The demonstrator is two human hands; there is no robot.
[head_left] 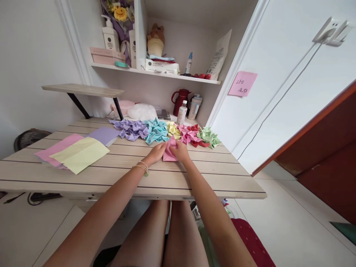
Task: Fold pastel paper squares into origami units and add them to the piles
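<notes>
A sheet of pink paper (168, 155), partly folded, lies on the table between my two hands. My left hand (157, 151), with a bracelet at the wrist, grips its left side. On its right side my right hand (180, 149) is closed, with the thumb toward the middle of the sheet. Some fingertips are hidden behind the paper. Just beyond my hands runs a row of folded paper pieces: purple ones (132, 129), blue ones (156, 130), yellow ones (172, 128), pink ones (188, 132), a few red ones (204, 144) and green ones (208, 137).
Loose sheets lie at the left: yellow paper (83, 152), pink paper (59, 146) and purple paper (102, 135). Behind the row stand a bottle (182, 113), a red jug (181, 101) and a tumbler (195, 105). A small raised shelf (83, 90) stands at the back left. The table's front edge (172, 194) is near my legs.
</notes>
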